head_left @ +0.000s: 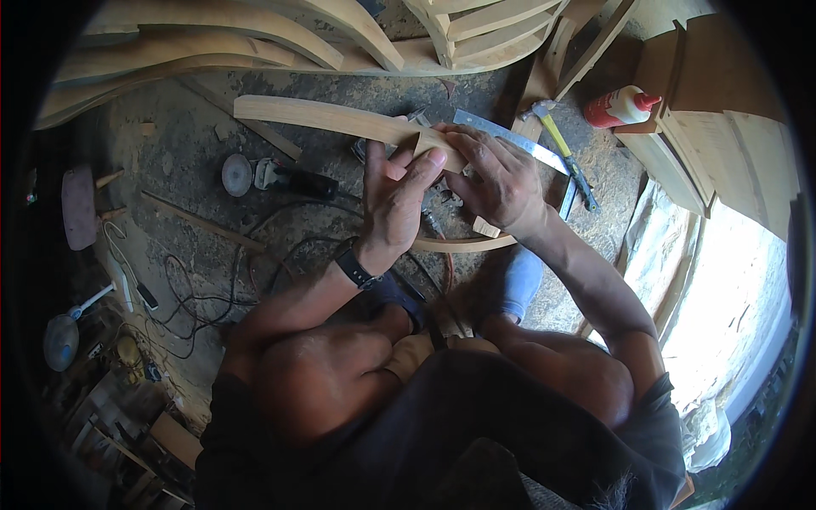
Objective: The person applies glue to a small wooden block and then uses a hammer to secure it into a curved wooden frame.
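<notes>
Both of my hands are raised in front of me around a pale curved wooden piece [323, 114]. Its long end reaches out to the left, and its other end lies between my hands. A short flat face of wood [435, 149] shows there; whether it is a separate block I cannot tell. My left hand [395, 191], below a dark wristwatch, is closed on the wood with the thumb pressed along it. From the right, my right hand [500, 174] curls its fingers over the same end. Beneath my hands, a second curved wooden strip [466, 246] shows in part.
An angle grinder [293, 180] and loose cords lie on the left floor. To the right are a yellow-handled hammer [561, 144], a metal square [510, 132] and a red-and-white glue bottle [619, 108]. A curved slatted wooden frame [365, 58] stands beyond; wooden panels [722, 110] are far right.
</notes>
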The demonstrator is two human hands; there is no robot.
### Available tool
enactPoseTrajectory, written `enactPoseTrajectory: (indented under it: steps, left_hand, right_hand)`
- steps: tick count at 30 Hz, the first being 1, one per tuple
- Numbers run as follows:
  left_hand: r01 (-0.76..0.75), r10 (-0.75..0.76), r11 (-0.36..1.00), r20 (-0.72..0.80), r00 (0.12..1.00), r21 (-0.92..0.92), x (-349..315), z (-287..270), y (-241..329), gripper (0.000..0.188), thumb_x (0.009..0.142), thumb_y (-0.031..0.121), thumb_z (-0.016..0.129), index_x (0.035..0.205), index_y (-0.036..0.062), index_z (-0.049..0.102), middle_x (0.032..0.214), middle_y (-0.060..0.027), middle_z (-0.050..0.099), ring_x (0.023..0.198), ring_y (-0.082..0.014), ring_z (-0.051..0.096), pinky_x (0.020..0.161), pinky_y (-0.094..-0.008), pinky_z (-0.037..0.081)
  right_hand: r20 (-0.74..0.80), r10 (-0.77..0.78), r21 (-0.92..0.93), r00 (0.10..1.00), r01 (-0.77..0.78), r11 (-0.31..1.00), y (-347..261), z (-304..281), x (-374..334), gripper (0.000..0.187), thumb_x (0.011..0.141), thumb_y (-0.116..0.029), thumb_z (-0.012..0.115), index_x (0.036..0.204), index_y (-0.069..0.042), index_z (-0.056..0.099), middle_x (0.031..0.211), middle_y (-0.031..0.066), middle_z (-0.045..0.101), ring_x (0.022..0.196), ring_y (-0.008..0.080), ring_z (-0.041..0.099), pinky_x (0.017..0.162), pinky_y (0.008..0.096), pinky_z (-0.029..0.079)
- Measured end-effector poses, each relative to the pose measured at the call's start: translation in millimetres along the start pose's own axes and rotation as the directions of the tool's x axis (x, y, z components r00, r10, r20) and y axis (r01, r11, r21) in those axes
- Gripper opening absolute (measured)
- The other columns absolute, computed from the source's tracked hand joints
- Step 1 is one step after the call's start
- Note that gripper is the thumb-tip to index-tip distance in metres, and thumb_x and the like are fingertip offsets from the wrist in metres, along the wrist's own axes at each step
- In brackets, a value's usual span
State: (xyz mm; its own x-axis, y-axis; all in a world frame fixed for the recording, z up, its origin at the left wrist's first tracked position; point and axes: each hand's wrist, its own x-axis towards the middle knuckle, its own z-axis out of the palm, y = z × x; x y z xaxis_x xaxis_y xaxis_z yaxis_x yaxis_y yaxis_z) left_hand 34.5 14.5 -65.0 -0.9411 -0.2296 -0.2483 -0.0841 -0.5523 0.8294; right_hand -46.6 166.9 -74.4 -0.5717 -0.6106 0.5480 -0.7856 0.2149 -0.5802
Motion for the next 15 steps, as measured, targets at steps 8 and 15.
enactPoseTrajectory:
  steps: [8, 15]
  left_hand:
    - [-0.051, 0.050, 0.998, 0.017, 0.999, 0.045, -1, 1, -1, 0.063, 0.099, 0.009, 0.060, 0.149, 0.0058, 0.021, 0.138, -0.0205, 0.052, 0.127, -0.0260, 0.053, 0.107, -0.0434, 0.043]
    - [-0.096, 0.096, 0.991, 0.005, 0.995, 0.097, -4, 11, 3, 0.065, 0.097, 0.004, 0.060, 0.148, 0.0027, 0.020, 0.137, -0.0238, 0.051, 0.127, -0.0252, 0.052, 0.110, -0.0403, 0.042]
  right_hand:
    - [-0.023, -0.027, -0.002, 0.999, 0.027, 1.000, 1, 2, 1, 0.050, 0.075, -0.014, 0.082, 0.116, 0.003, 0.060, 0.115, 0.0174, 0.067, 0.096, 0.0326, 0.071, 0.078, 0.0375, 0.059]
    - [-0.047, -0.035, 0.000, 0.998, 0.035, 0.999, 6, 6, -4, 0.050, 0.075, -0.013, 0.083, 0.116, 0.003, 0.059, 0.116, 0.0176, 0.068, 0.091, 0.0323, 0.071, 0.075, 0.0378, 0.059]
